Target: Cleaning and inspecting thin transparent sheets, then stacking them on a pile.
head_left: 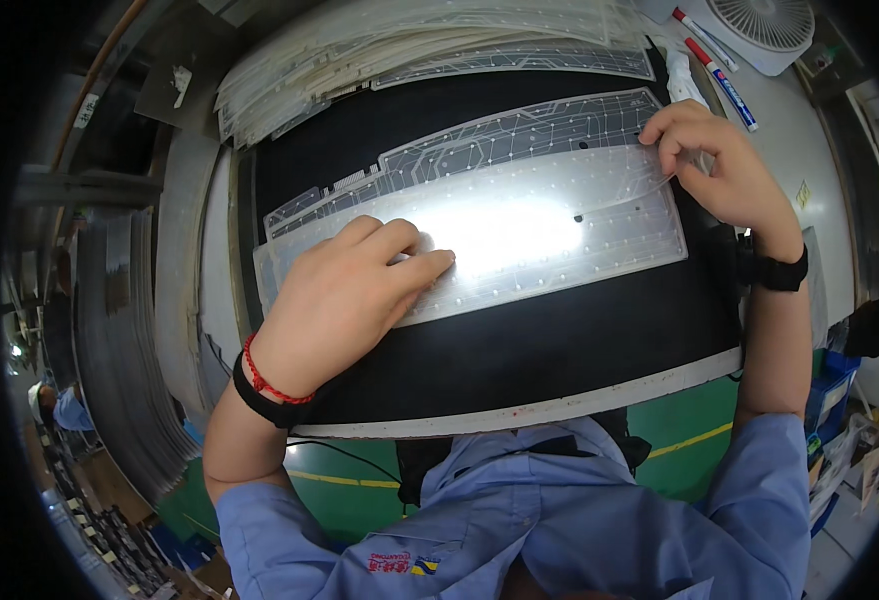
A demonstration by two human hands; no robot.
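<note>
A clear plastic film sheet printed with keyboard-like circuit traces lies on a black work mat. Over its nearer part is a glossy, translucent film layer with bright light glaring off the middle. My left hand rests on the left part of the films, fingers partly bent and apart, fingertips touching the surface. At the right end, my right hand pinches the edge of the upper film between thumb and fingers. That edge is slightly raised and curved there.
A thick stack of similar printed films sits at the far side of the mat. A red marker, a blue-and-white marker and a white fan are at the far right. Stacked sheets stand at the left.
</note>
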